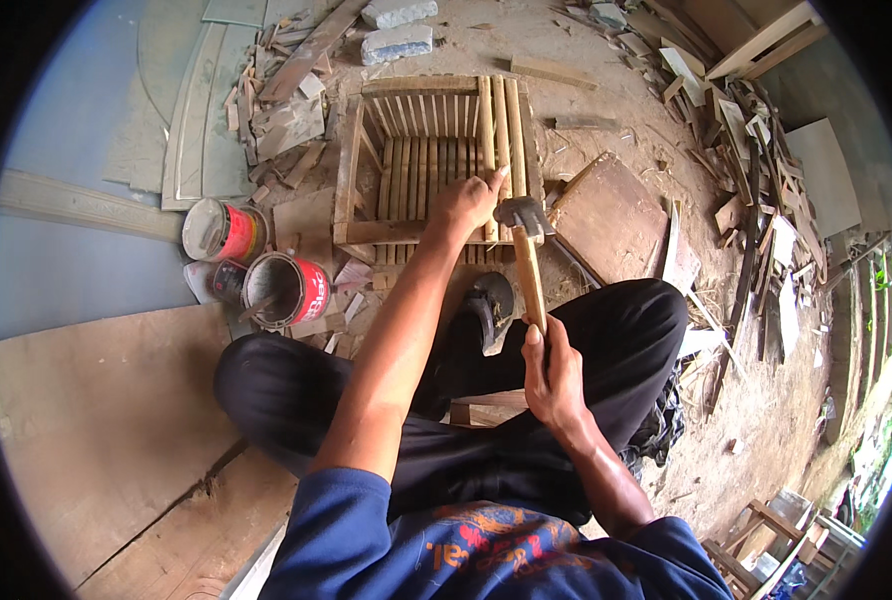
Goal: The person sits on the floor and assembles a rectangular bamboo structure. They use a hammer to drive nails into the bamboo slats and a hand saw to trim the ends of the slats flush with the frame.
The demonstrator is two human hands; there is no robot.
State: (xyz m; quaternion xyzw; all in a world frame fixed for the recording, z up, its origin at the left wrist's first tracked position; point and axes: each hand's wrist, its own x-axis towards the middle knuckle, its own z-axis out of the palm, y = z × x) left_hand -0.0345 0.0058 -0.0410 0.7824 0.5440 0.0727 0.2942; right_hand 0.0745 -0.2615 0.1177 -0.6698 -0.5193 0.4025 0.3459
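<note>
My right hand [554, 378] is wrapped round the wooden handle of a hammer [530, 275]. The dark metal hammer head lies over the near end of the slats, just right of my left hand [469, 207]. That hand is closed at the near right of a wooden slatted crate [349, 170], its thumb and forefinger together over a slat. Whatever they pinch, if anything, is too small to make out. Several narrow wooden slats [501, 110] lie side by side along the crate's right part. Through its uncovered left part, the slatted inside shows.
Two paint cans [304, 290] with red labels stand left of the crate. A square wooden board [614, 220] lies to its right. Wood scraps [746, 190] are heaped along the right, with more at upper left. Pale blocks [396, 45] lie beyond the crate. My crossed legs are close in front.
</note>
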